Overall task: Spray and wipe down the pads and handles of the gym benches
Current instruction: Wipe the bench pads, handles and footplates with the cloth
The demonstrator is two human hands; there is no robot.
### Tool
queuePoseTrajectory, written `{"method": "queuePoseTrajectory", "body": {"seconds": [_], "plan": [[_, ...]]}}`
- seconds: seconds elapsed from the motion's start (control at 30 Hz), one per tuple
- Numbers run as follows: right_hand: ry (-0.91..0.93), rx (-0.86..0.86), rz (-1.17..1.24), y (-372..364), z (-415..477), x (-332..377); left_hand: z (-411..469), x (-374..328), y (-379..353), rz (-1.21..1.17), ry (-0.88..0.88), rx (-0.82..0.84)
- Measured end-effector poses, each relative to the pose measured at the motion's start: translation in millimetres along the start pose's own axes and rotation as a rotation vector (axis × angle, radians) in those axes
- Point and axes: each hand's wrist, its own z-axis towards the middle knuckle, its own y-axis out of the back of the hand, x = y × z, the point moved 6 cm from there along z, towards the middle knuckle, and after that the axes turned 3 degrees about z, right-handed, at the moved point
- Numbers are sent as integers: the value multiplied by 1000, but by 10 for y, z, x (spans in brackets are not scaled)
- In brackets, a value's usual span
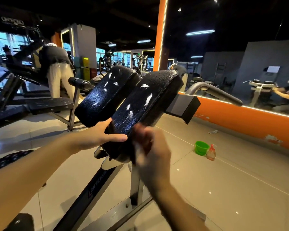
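Two tilted black pads [103,95] carry white foam streaks. Left hand [105,135] has its grip curled round the near end of the right pad [140,104]. Right hand [150,147] is at the same end, blurred; grip cannot be told. Spray bottle [211,152] stands on the floor beside the bucket [201,147].

The hall is dim under a black ceiling [123,10], lit by thin strip lights [143,41] and by cold daylight from blown-out windows [5,42] at far left. A glowing line runs up the edge of the orange pillar [158,39]. The glossy floor [223,164] mirrors pale patches and small sparks of light. Wet glare glitters on the black pad [140,104]. The left hand [105,134] gripping it is sharp. The right hand [150,147] is smeared by motion blur, its fingers unreadable. Straight lines bow and lean toward the edges.
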Motion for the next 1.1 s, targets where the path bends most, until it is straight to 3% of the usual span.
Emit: {"method": "queuePoseTrajectory", "body": {"seconds": [0.1,0.27,0.4,0.47,0.53,0.67,0.77,0.93,1.03,1.1], "plan": [[100,65,-67,-2,2,-28,-8,-14,-2,13,-2,-1],[167,-198,-455,471,1148,-157,-52,-80,-14,-3,15,39],[-91,-200,-564,679,1677,-434,-62,-121,-36,-51,-12,18],[-140,-196,-462,610,1557,-452,-71,-140,-54,-59,-25,4],[-72,-170,-323,442,1152,-313,-87,-149,-58,-58,-21,20],[77,129,-227,194,240,-83,-127,-114,-15,-53,-12,26],[-28,326,-166,215,28,-136,-200,-179,-60,-77,-49,-14],[-180,318,54,357,258,-60,-270,-202,27,-39,-73,-154],[-244,369,201,325,383,33,-437,-364,220,6,-251,-357],[-296,398,303,271,437,76,-554,-554,288,-38,-338,-327]]}}
